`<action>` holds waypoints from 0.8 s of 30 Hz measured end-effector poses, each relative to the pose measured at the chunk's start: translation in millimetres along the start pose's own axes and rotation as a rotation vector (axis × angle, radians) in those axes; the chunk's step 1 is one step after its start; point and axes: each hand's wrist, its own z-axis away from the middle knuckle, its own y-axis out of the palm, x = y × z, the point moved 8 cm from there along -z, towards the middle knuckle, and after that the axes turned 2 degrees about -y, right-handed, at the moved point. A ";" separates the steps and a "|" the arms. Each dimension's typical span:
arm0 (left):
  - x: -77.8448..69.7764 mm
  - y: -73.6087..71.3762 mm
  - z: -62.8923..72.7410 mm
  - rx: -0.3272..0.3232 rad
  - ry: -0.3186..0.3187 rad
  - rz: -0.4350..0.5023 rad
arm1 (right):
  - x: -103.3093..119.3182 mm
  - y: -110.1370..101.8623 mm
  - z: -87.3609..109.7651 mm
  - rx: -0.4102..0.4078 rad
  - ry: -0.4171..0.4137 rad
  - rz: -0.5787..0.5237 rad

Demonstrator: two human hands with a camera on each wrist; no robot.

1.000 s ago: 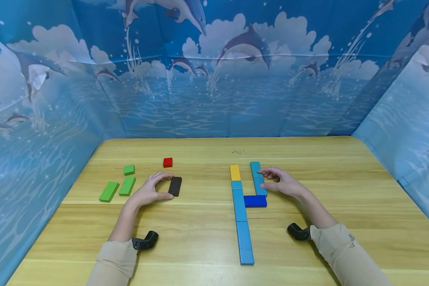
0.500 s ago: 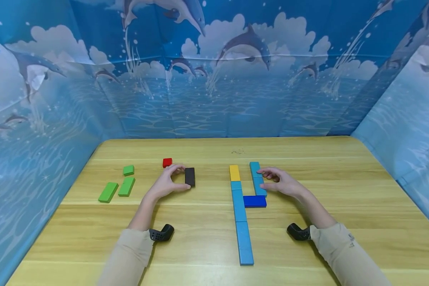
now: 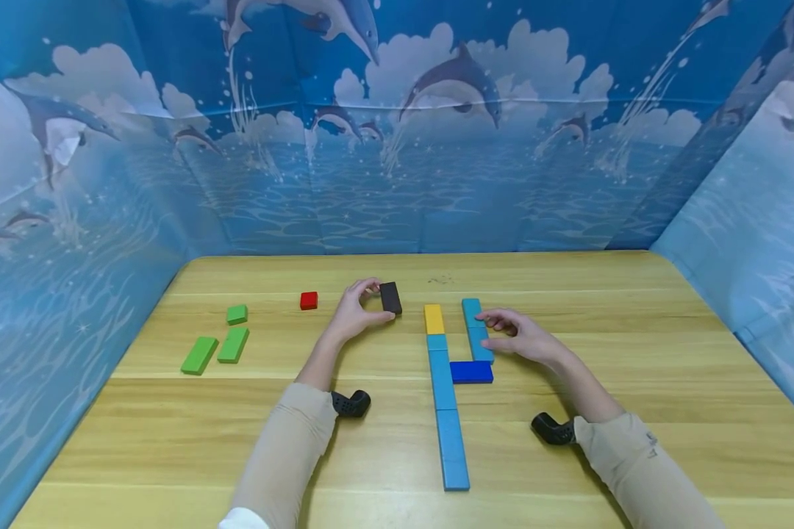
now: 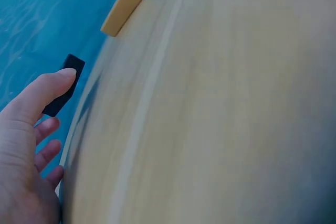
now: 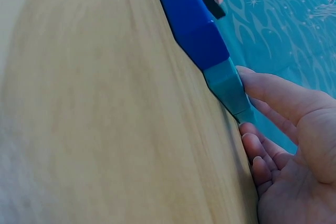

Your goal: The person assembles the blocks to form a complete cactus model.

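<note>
My left hand (image 3: 352,317) pinches a black rectangular block (image 3: 390,298) between thumb and fingers, left of a yellow block (image 3: 434,319). In the left wrist view the thumb lies on the black block (image 4: 65,90), which looks lifted off the table. My right hand (image 3: 524,338) rests beside two light blue blocks (image 3: 478,344) set end to end, its thumb and fingertips touching their right side. In the right wrist view the thumb meets the light blue block (image 5: 227,83). A dark blue block (image 3: 473,372) joins this short row to a long light blue row (image 3: 445,393) topped by the yellow block.
A red block (image 3: 309,300) lies left of my left hand. Farther left are three green blocks (image 3: 233,345) of different lengths. All lie on a wooden table (image 3: 569,294), with a dolphin-printed curtain (image 3: 397,184) behind and at the sides.
My left hand has carried the black block to the right and away from me, past the red block, close to the yellow one. The right hand has stayed in place.
</note>
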 end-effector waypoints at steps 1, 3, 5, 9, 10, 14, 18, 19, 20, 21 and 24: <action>-0.6 1.5 -2.4 -0.005 -0.003 -0.005 | -0.7 -0.2 -0.3 0.001 0.000 0.001; -1.4 4.4 -7.5 -0.014 -0.003 -0.012 | -3.3 -0.9 -0.8 0.003 0.000 0.007; -2.1 7.3 -12.7 -0.023 -0.006 -0.020 | -7.2 -1.8 -1.6 0.004 0.001 0.009; -5.0 12.3 -21.6 -0.048 -0.001 -0.063 | -11.9 -2.9 -2.2 0.003 -0.012 -0.002; -6.0 13.6 -23.3 -0.051 -0.003 -0.076 | -12.8 -3.0 -2.4 0.002 -0.014 -0.005; -10.6 20.1 -28.8 -0.053 -0.004 -0.123 | -14.8 -3.2 -3.4 -0.002 -0.016 -0.012; -14.8 27.0 -32.8 -0.052 -0.003 -0.156 | -15.3 -2.8 -4.8 -0.003 -0.021 -0.011; -15.6 28.4 -33.6 -0.053 -0.005 -0.166 | -14.8 -2.6 -4.9 -0.001 -0.026 -0.011; -16.3 29.9 -34.3 -0.052 -0.008 -0.178 | -14.7 -2.7 -5.0 -0.002 -0.028 -0.010; -16.8 31.3 -34.9 -0.052 -0.010 -0.187 | -14.6 -3.0 -5.0 -0.004 -0.031 -0.007; -18.1 34.5 -36.2 -0.051 -0.019 -0.216 | -14.0 -3.5 -4.5 -0.003 -0.033 -0.003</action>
